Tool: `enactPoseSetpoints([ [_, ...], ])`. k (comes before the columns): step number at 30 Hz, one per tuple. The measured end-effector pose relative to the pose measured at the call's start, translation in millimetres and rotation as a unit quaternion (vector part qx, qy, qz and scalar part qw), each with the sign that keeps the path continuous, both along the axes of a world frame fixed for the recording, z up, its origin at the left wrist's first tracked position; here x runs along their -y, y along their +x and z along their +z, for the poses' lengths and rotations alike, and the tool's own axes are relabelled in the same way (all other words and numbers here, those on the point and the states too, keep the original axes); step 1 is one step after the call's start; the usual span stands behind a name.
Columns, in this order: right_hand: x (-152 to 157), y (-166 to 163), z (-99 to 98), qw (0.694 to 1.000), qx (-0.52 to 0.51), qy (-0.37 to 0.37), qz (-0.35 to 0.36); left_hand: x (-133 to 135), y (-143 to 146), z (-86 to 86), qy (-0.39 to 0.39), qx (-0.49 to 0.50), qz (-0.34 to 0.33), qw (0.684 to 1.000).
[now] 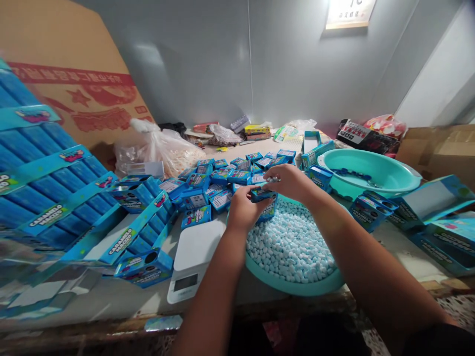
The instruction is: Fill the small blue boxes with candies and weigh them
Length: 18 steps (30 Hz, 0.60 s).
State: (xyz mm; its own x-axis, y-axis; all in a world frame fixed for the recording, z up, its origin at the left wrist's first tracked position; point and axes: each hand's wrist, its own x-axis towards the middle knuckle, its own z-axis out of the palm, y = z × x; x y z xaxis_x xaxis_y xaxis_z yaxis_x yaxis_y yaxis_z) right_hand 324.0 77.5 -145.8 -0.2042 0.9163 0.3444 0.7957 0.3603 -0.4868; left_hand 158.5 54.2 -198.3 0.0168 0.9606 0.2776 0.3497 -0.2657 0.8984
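Note:
My left hand [247,207] is closed around a small blue candy box [267,210], holding it over the near left part of a turquoise basin [297,288]. Cupped above the top of that box is my right hand [285,180], with a few pale candies showing at its fingers. Its fingertips are partly hidden. The basin holds a heap of small white and light-blue candies [293,242]. Left of it lies a white kitchen scale [196,257] with a dark display. Behind my hands, many blue candy boxes [196,198] are piled loosely.
Stacked trays of blue boxes [48,173] rise on the left, before a large cardboard carton [70,29]. A second turquoise basin [389,173] stands at the back right, near open display boxes [434,202]. A tied plastic bag [170,148] and other packages line the wall.

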Motion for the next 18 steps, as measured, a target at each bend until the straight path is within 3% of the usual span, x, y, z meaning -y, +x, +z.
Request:
enactPoseSetpoints([
  [10, 1.8, 0.1, 1.5, 1.0, -0.007, 0.011, 0.028, -2.4, -1.0, -5.3, -0.002, 0.009, -0.007, 1.0],
  [18, -2.8, 4.6, -2.3, 0.996, -0.073, 0.019, 0.051, 0.4, -0.7, -0.9, -0.007, -0.009, 0.001, 1.0],
])
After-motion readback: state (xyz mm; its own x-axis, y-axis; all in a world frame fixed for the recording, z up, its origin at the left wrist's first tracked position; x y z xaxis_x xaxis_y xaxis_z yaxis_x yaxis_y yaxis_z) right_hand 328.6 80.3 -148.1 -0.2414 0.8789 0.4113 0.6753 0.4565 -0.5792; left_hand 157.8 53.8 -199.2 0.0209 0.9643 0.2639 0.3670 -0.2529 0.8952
